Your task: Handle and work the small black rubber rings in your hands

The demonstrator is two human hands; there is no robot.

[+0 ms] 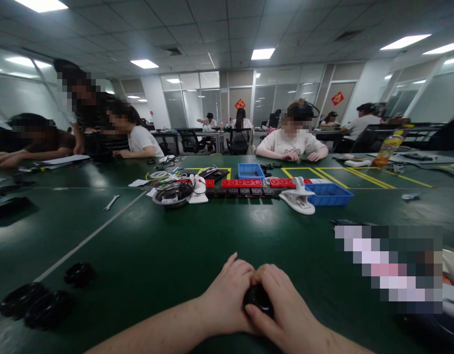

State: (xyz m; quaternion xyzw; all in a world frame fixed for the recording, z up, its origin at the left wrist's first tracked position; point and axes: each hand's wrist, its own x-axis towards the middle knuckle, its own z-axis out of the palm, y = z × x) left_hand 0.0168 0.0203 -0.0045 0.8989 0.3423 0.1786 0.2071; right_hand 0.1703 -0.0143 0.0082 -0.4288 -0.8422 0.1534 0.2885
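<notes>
Close to the table's near edge, a glossy black ring-shaped object (259,298) shows between my two hands. Its exact kind is unclear, since the fingers cover most of it. My left hand (232,290) is curled against its left side. My right hand (280,300) wraps over it from the right, thumb across the front. The fingertips of both hands meet at the top. Off to the left lie several similar black rings: a small one (79,274) and larger ones (50,309) close together.
Across the green table (197,236) stand a metal bowl (173,196) of cables, red power strips (245,183), a white clip base (298,196) and a blue bin (330,194). A wrench (111,202) lies left. A bottle (388,148) stands far right. A person (293,140) sits opposite.
</notes>
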